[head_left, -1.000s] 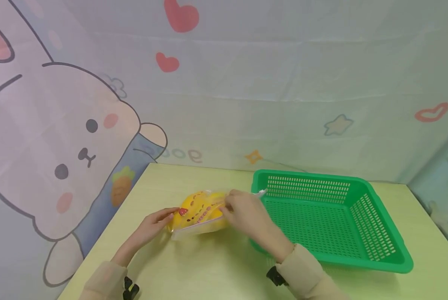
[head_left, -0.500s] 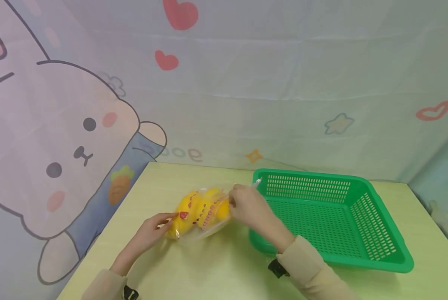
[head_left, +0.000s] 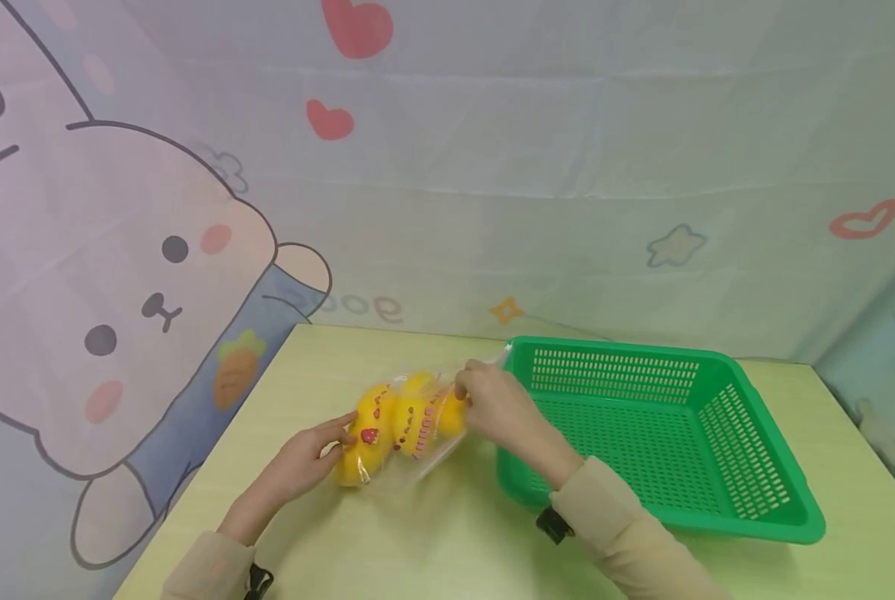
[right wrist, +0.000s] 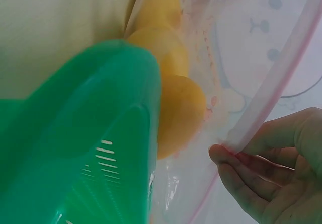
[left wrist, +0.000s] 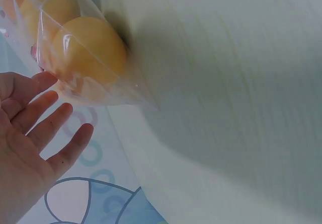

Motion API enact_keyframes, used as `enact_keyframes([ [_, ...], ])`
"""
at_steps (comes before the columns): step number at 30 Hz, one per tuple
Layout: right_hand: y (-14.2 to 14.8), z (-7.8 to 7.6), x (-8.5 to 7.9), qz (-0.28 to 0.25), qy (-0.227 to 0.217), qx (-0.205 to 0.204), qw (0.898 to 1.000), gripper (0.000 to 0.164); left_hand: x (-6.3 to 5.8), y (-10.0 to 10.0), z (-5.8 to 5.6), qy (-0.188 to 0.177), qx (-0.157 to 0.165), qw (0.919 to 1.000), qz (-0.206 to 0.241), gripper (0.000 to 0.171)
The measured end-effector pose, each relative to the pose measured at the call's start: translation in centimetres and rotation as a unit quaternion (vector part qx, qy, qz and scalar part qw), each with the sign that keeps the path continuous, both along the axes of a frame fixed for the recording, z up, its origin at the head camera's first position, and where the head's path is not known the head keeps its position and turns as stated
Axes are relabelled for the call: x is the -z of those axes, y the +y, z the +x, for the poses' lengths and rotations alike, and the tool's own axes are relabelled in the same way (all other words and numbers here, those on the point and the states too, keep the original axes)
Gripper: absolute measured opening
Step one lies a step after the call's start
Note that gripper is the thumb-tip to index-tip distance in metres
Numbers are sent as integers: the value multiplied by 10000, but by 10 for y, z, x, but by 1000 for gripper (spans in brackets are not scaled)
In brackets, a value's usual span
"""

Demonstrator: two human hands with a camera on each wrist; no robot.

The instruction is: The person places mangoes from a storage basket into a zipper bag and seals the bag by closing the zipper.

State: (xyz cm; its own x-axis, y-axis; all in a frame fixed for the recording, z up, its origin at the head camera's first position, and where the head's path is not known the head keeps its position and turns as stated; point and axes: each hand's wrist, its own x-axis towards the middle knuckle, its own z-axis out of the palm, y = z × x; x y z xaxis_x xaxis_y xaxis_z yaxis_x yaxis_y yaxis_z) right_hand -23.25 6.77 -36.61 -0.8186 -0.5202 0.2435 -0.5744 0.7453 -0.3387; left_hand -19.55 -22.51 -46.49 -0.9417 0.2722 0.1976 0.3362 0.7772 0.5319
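A clear zip bag (head_left: 425,446) printed with small faces, a strawberry and pink lettering lies on the table, with several smooth round yellow objects (head_left: 372,421) inside; their kind is unclear. My right hand (head_left: 498,406) pinches the bag's pink-lined zip edge (right wrist: 274,90) between thumb and fingers, lifting that edge beside the basket. At the bag's left end, my left hand (head_left: 305,457) touches the plastic with its fingertips. The left wrist view shows the fingers of that hand (left wrist: 35,133) spread and fairly straight, the topmost against the film.
A green plastic basket (head_left: 770,521) with slotted walls stands on the right of the pale table (head_left: 417,542), its left rim close to the bag and right hand. Behind hangs a cloth (head_left: 567,167) printed with a rabbit, hearts and stars.
The bag has turned so its printed face shows more, and its left end has come nearer the table's front. My right hand has shifted slightly, still pinching the zip edge; the left stays at the bag.
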Motion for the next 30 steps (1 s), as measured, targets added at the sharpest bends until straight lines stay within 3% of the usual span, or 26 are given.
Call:
enact_keyframes([
  [12,2,-21,0,-294,-334,-47,9990,22,4,7,12,-259,-61,9994,-213,49],
  [21,4,-43,3,-124,-271,-428,9986,26,4,14,28,47,-172,9986,-492,50],
  [30,3,-61,7,34,-459,-460,9979,25,3,20,40,274,-53,9965,-789,28],
])
